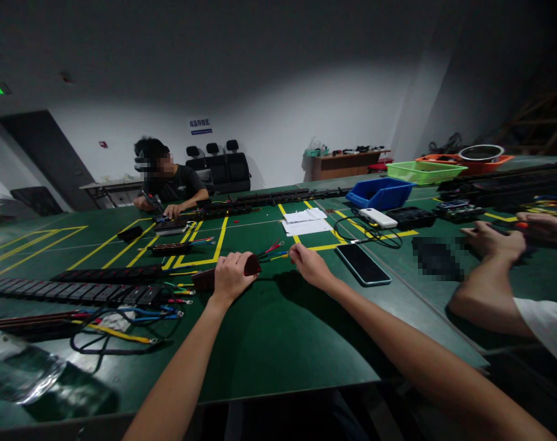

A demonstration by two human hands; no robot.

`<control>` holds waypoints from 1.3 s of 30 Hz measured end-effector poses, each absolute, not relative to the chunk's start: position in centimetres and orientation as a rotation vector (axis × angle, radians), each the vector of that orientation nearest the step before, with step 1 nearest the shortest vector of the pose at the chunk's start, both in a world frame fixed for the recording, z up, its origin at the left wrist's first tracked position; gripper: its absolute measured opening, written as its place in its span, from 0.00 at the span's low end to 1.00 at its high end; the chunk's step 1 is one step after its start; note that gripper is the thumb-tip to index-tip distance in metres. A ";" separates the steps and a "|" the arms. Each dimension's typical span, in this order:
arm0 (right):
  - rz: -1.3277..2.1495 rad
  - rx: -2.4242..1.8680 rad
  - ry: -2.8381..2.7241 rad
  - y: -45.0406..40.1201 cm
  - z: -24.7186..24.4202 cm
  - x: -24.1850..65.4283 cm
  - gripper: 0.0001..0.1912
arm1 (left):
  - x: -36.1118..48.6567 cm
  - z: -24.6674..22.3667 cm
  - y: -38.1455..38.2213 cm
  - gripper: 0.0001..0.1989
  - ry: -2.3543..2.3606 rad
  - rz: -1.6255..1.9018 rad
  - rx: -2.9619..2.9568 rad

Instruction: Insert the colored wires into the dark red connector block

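At a green workbench (260, 367), my left hand (234, 272) is clasped around a dark red casing (202, 280), seemingly to steady it with the lugged wires (274, 249) facing my right hand (308, 263), whose fingers curl in beside the wire ends; whether they pinch one, I cannot tell. Wired black strips (76, 291) crowd the left, leaving little room there, while a smartphone (363, 264) lies just right of my right hand, white papers (308, 222) and a blue bin (382, 195) beyond, a co-worker's hand (496, 239) farther right
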State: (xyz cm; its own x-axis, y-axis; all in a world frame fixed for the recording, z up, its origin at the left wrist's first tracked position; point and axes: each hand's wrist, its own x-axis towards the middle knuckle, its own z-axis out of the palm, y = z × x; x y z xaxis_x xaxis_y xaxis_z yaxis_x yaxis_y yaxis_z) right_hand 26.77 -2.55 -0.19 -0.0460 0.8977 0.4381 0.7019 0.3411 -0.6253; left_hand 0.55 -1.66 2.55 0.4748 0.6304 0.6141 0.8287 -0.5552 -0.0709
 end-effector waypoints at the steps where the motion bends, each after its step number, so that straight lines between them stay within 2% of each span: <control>1: 0.299 -1.422 -1.808 -2.5 -0.2 26.8 0.11 | 0.5 2.6 -1.6 0.20 -1.227 -0.764 -2.369; 11: 0.382 -1.192 -1.674 -2.4 -0.3 26.6 0.12 | 0.6 2.8 -1.8 0.21 -1.265 -0.696 -2.388; 19: 0.288 -1.104 -1.658 -2.2 0.1 26.8 0.13 | 0.4 2.7 -1.6 0.24 -1.213 -0.651 -2.469; 29: 0.799 -1.052 -1.590 -2.3 0.6 26.9 0.23 | 0.3 2.6 -1.5 0.24 -1.143 -0.644 -2.540; 39: 0.925 -1.131 -1.467 -1.9 -0.1 26.6 0.22 | 0.6 2.5 -1.6 0.24 -1.114 -0.618 -2.584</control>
